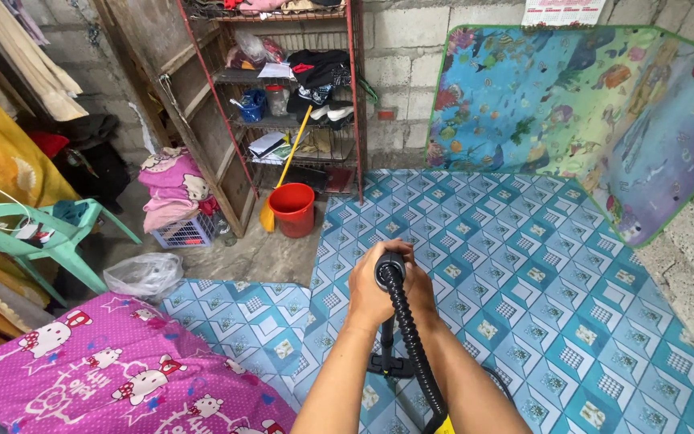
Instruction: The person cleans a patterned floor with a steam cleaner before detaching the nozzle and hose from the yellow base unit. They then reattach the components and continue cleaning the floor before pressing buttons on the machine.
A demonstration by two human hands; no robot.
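I had both hands, left hand (369, 291) and right hand (416, 283), clasped on the pump handle (389, 270); mid-stroke, I judged; pressing straight down seemed next.

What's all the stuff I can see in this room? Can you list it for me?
black upright hand pump with ribbed hose: one, black, standing on the floor between the arms
blue patterned vinyl floor sheet: one, blue and teal, covering the floor
red plastic bucket: one, red, beside the rack
metal shelf rack: one, red frame, against the block wall
green plastic chair: one, mint green, far left
pink cartoon-print cover: one, pink, bottom left
sea-print play mat: one, blue-green, leaning on the wall
left hand: one, on the pump handle
right hand: one, on the pump handle
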